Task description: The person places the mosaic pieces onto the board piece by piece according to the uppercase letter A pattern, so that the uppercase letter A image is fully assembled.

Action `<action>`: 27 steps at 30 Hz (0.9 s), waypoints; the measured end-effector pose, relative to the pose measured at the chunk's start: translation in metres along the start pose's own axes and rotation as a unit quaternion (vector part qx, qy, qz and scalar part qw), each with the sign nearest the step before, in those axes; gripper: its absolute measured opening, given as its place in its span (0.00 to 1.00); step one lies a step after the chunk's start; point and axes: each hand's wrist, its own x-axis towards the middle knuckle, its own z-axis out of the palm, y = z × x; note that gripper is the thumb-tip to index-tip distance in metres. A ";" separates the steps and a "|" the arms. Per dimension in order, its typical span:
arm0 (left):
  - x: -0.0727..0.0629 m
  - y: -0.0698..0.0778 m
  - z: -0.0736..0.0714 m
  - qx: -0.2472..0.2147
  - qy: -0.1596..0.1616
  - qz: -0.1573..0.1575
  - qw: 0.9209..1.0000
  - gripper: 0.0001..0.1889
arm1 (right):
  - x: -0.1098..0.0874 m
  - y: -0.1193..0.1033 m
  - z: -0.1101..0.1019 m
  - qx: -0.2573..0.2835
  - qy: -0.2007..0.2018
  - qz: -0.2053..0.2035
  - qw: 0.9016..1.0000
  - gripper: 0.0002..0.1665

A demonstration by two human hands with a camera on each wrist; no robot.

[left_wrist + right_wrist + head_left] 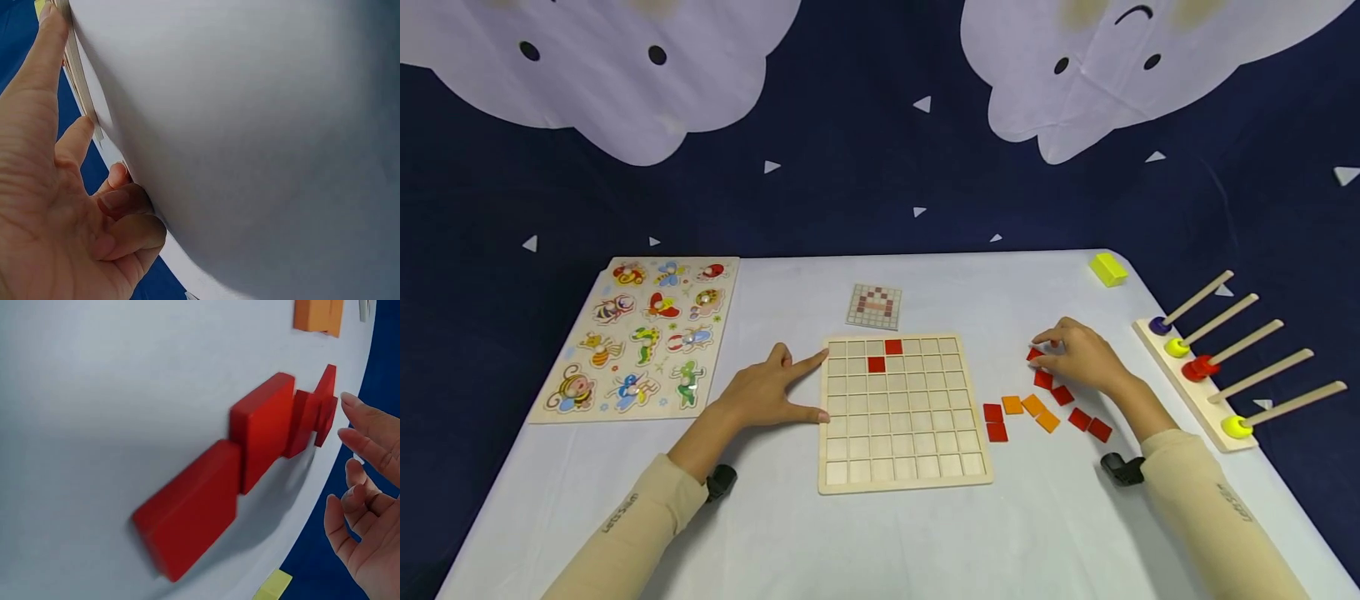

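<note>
My left hand (pixel 765 390) rests at the left edge of the wooden grid board (pixel 830 478), thumb and index finger stretched out and touching its rim. The left wrist view shows that hand (pixel 69 187) with its other fingers loosely curled. Two red tiles, one (pixel 893 347) in the top row and one (pixel 876 364) just below and left, lie in the grid. My right hand (pixel 1081 357) is over the farthest loose red tile (pixel 1034 354), thumb and index finger apart on either side; no pinch shows. Closer red tiles (pixel 190 509) lie before this hand (pixel 372 494).
Several orange tiles (pixel 1012 405) and more red tiles (pixel 997 432) lie right of the board. A pattern card (pixel 874 307) is behind it. An insect puzzle (pixel 655 333) lies left, a peg stand (pixel 1195 385) right, and a yellow block (pixel 1108 269) at the back right.
</note>
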 end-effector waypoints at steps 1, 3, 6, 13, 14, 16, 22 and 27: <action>0.000 0.000 0.000 0.001 0.001 0.000 1.000 0.54 | -0.001 0.001 0.000 0.000 0.000 0.000 1.000 0.23; 0.000 0.000 0.000 0.001 0.001 0.001 1.000 0.54 | -0.002 0.003 0.001 -0.001 0.000 -0.003 1.000 0.23; 0.000 0.000 0.000 0.002 0.002 0.001 1.000 0.54 | -0.003 0.005 0.002 -0.003 0.002 -0.006 1.000 0.21; 0.000 0.001 -0.003 -0.001 0.002 0.003 1.000 0.54 | -0.005 0.002 0.003 -0.008 0.024 -0.014 1.000 0.18; 0.000 0.001 -0.003 -0.001 0.001 0.003 1.000 0.54 | -0.004 0.002 0.004 -0.008 0.026 -0.015 1.000 0.18; 0.000 0.001 -0.003 0.000 0.001 0.002 1.000 0.54 | -0.004 0.002 0.005 -0.010 0.027 -0.019 0.999 0.17; -0.001 0.003 -0.004 -0.002 0.000 0.001 1.000 0.54 | -0.002 -0.001 0.004 -0.019 0.025 -0.026 0.999 0.17; -0.001 0.002 -0.003 -0.002 -0.003 -0.001 1.000 0.54 | 0.002 -0.014 0.002 -0.012 0.022 -0.030 0.999 0.18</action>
